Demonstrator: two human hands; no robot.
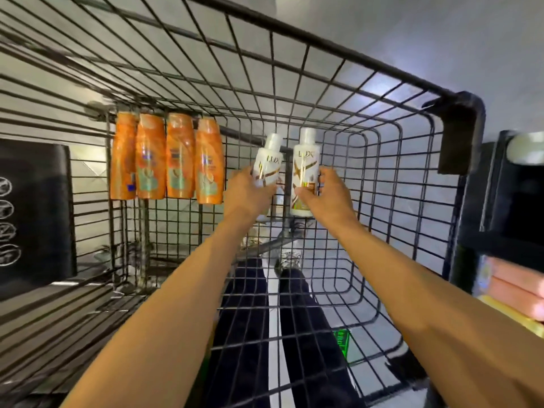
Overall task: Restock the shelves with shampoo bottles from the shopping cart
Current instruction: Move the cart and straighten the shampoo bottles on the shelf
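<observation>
head view: the step in hand is the pick-up from the shopping cart (323, 44). the left hand (250, 188) has its fingers curled round the left white bottle (270, 154). the right hand (328, 192) clasps the right white bottle (306, 160) between thumb and curled fingers. both bottles are low in the cart, at 12 o'clock from the wrists; i cannot tell if they rest on its floor. next, i judge, both must rise clear of the wire rim and go to the shelf (471, 231) at 3 o'clock. four orange bottles (164, 160) lie in a row at 9 o'clock, apart from the left hand. the tall wire walls are the main obstacle. pink packs (518, 278) sit on the shelf.
</observation>
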